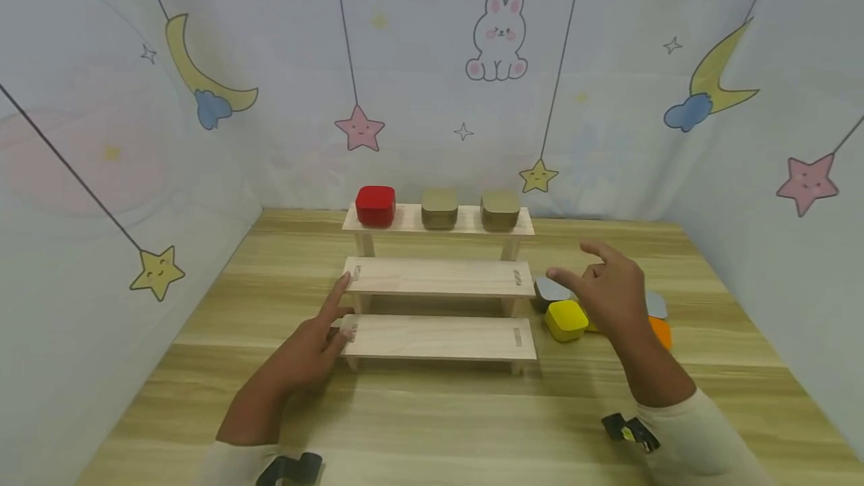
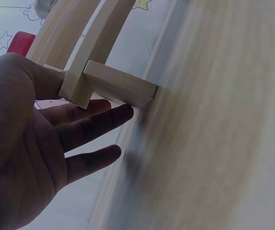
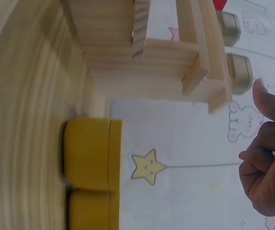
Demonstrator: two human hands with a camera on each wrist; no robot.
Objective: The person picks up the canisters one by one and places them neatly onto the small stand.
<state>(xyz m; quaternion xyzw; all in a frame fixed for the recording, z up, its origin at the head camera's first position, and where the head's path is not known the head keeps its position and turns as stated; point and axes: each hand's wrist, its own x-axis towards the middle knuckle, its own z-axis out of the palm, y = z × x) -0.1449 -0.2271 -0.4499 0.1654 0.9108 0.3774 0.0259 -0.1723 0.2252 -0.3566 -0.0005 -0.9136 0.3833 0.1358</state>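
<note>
A three-tiered pale wooden stand (image 1: 439, 276) is on the table, with a red lidded box (image 1: 376, 206) and two khaki ones (image 1: 439, 208) (image 1: 500, 210) lined up along its top tier. My left hand (image 1: 307, 355) touches the stand's left end, index fingertip at the middle tier and thumb at the lowest. In the left wrist view its other fingers reach out straight beneath the board. Right of the stand, my right hand (image 1: 610, 295) hovers over several coloured boxes, thumb and index finger spread apart, the other fingers curled, with nothing held. A yellow box (image 1: 566, 320) lies just left of it.
A grey box (image 1: 552, 291) sits close to the stand's right end. Partly hidden behind my right hand are an orange box (image 1: 663, 332) and another grey one (image 1: 655, 305). Patterned cloth walls (image 1: 432, 96) enclose the wooden table (image 1: 439, 426) at the back and sides.
</note>
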